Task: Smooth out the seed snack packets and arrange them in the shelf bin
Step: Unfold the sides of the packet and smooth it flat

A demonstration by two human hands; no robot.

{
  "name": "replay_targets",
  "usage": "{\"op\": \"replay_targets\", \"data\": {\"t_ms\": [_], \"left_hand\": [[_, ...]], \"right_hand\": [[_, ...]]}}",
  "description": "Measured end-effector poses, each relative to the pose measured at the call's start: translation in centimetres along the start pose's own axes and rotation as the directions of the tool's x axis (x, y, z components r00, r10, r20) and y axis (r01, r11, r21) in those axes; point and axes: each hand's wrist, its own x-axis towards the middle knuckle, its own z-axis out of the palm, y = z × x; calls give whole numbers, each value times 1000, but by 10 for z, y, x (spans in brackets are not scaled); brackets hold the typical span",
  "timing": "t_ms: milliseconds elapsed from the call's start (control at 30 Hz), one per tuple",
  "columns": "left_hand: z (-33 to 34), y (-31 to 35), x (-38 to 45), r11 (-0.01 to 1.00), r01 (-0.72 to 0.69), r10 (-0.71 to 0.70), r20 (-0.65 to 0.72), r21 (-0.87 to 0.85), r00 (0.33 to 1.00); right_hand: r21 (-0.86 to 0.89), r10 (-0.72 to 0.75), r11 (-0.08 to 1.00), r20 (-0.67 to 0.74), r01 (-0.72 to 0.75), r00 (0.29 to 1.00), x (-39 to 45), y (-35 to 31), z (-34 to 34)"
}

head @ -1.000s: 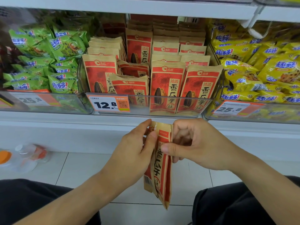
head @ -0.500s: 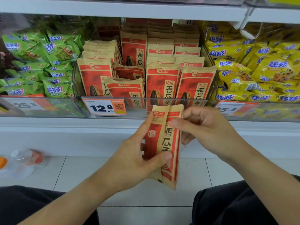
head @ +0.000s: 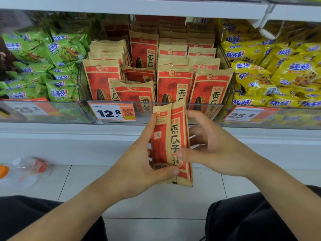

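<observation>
Packet lifted higher since a second ago, its top edge now overlapping the bin's front lip.

The left hand [head: 139,164] grips the folded seed packet [head: 171,145] upright, thumb across its lower part; the right hand [head: 206,145] pinches its right edge. The clear shelf bin [head: 173,112] sits at 12 o'clock, packed with packets; a lower slot lies at 11 o'clock. A blurred bottle [head: 29,169] lies at 9 o'clock on the floor.

Red-and-tan seed packet [head: 171,145], green snack bags [head: 43,66], yellow snack bags [head: 278,70], seemingly orange-capped bottle [head: 24,171]

Folded red-tan seed packet [head: 171,143] upright before clear bin [head: 173,111] of packets
</observation>
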Motion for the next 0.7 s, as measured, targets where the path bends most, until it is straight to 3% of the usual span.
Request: {"op": "replay_targets", "data": {"t_ms": [100,367,700], "left_hand": [[2,0,-1,999,-3,2,24,48,1000],[0,1,0,993,-24,17,58,117,998],[-6,8,0,998,-54,50,91,40,995]], "right_hand": [[-33,31,999,75,-29,997,-1,0,3],[43,-44,998,75,41,996,-1,0,2],[96,-103,991,85,95,991,1,2,-2]]}}
